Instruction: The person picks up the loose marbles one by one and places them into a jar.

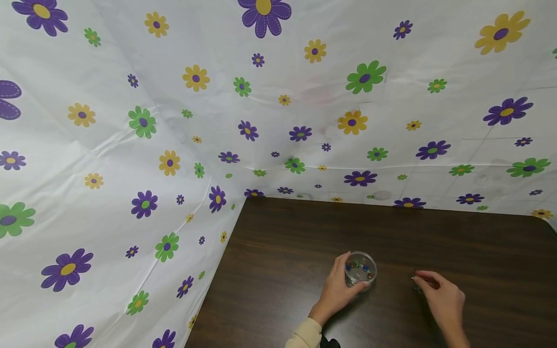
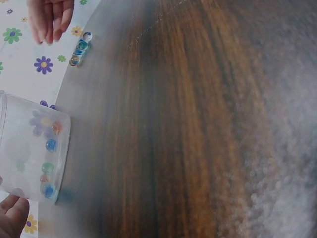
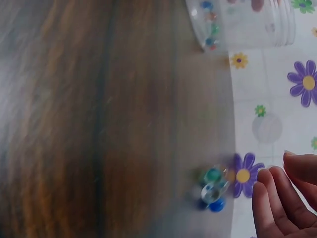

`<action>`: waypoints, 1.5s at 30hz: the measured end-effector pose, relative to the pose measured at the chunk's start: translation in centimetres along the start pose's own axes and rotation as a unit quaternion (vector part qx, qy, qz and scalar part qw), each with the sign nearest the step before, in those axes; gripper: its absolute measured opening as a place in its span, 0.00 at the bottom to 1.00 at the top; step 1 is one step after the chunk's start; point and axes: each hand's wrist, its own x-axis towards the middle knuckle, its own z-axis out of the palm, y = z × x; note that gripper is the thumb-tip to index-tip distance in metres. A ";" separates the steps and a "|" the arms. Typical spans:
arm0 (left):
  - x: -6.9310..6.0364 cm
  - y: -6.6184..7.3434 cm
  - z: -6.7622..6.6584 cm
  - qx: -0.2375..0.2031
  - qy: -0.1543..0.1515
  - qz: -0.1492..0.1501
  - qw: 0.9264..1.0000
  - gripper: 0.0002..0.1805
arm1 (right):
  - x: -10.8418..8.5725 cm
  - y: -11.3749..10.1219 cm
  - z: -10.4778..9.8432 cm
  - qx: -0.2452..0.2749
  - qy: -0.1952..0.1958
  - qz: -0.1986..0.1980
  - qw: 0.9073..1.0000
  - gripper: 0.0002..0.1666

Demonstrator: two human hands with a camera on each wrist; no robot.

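A clear plastic jar (image 1: 360,271) stands upright on the table, several coloured glass marbles (image 2: 51,145) lying on its bottom. My left hand (image 1: 338,288) grips the jar from its left side, fingers behind and thumb in front. To the right, my right hand (image 1: 444,296) hovers over a small cluster of loose marbles (image 3: 214,189) on the table. In the right wrist view its fingers (image 3: 282,201) are loosely bent beside the thumb, and no marble shows between them. The head view mostly hides the loose marbles behind that hand.
The dark wood-grain table (image 1: 278,251) has its far edge against a white sheet (image 1: 278,111) printed with purple, green and yellow flowers. More of this sheet hangs along the left side. A black object (image 1: 329,342) shows at the left wrist.
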 end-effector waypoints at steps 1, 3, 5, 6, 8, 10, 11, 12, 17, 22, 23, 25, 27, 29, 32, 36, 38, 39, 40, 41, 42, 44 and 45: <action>0.0 0.0 0.0 0.000 0.000 0.001 1.000 0.46 | 0.1 0.2 -0.1 -0.006 -0.001 0.000 1.000 0.09; 0.0 -0.1 0.0 -0.001 0.001 0.001 1.000 0.46 | 0.1 0.4 -0.2 -0.022 -0.003 0.005 1.000 0.10; 0.1 -0.1 0.0 -0.002 0.002 0.002 1.000 0.46 | 0.2 0.6 -0.3 -0.035 -0.008 0.016 0.999 0.10; 0.1 -0.1 0.1 -0.001 0.002 0.002 1.000 0.46 | 0.2 0.7 -0.3 -0.043 -0.010 0.022 0.999 0.10; 0.1 -0.1 0.1 -0.001 0.001 0.001 1.000 0.46 | 0.2 1.0 -0.3 -0.050 -0.015 0.033 0.998 0.10; 0.1 -0.1 0.1 -0.001 0.000 0.001 1.000 0.46 | 0.1 1.2 -0.3 -0.055 -0.020 0.040 0.998 0.10; 0.1 -0.1 0.1 0.000 0.000 0.000 1.000 0.46 | 0.1 1.3 -0.2 -0.058 -0.021 0.041 0.997 0.10; 0.1 -0.1 0.1 -0.001 -0.001 0.000 1.000 0.46 | 0.1 1.5 -0.2 -0.058 -0.022 0.041 0.997 0.11; 0.1 -0.1 0.0 -0.003 -0.002 -0.002 1.000 0.46 | -0.2 2.1 -0.2 -0.058 -0.034 0.045 0.997 0.11; 0.0 -0.2 0.1 -0.002 -0.001 -0.003 1.000 0.46 | -0.3 2.5 -0.1 -0.051 -0.052 0.050 0.996 0.13; 0.0 -0.2 0.1 0.000 0.000 -0.003 1.000 0.46 | -0.3 2.5 -0.1 -0.051 -0.054 0.050 0.996 0.13; 0.0 -0.2 0.1 0.000 0.001 -0.001 1.000 0.46 | -0.3 2.6 0.0 -0.050 -0.059 0.049 0.996 0.14; 0.0 -0.2 0.1 0.001 0.001 0.001 1.000 0.46 | -0.3 2.7 0.1 -0.052 -0.061 0.051 0.995 0.14; 0.0 -0.2 0.1 0.002 0.002 0.002 1.000 0.46 | -0.2 2.7 0.3 -0.053 -0.063 0.056 0.995 0.14; 0.0 -0.2 0.1 0.002 0.002 0.004 1.000 0.46 | -0.2 2.7 0.4 -0.054 -0.062 0.058 0.995 0.14; 0.0 -0.1 0.1 0.003 0.002 0.005 1.000 0.46 | -0.2 2.8 0.6 -0.056 -0.057 0.053 0.995 0.14; 0.0 -0.1 0.0 0.004 0.001 0.004 1.000 0.46 | -0.2 2.8 0.7 -0.055 -0.055 0.052 0.996 0.14; 0.0 -0.2 0.0 0.003 0.001 0.003 1.000 0.46 | -0.2 2.8 0.7 -0.054 -0.054 0.052 0.996 0.14; 0.0 -0.2 0.0 0.003 0.001 0.002 1.000 0.46 | -0.2 2.9 0.7 -0.052 -0.054 0.053 0.996 0.13; 0.0 -0.2 0.0 0.001 0.001 0.001 1.000 0.46 | -0.2 2.9 0.8 -0.051 -0.053 0.053 0.996 0.13; 0.0 -0.2 0.0 -0.001 0.000 -0.001 1.000 0.46 | -0.2 3.0 0.8 -0.051 -0.053 0.053 0.996 0.13; 0.1 -0.2 0.0 -0.003 0.000 -0.002 1.000 0.47 | -0.1 3.0 0.8 -0.050 -0.054 0.054 0.996 0.13; 0.1 -0.2 0.0 -0.004 0.000 -0.002 1.000 0.47 | -0.1 3.0 0.8 -0.050 -0.055 0.055 0.996 0.13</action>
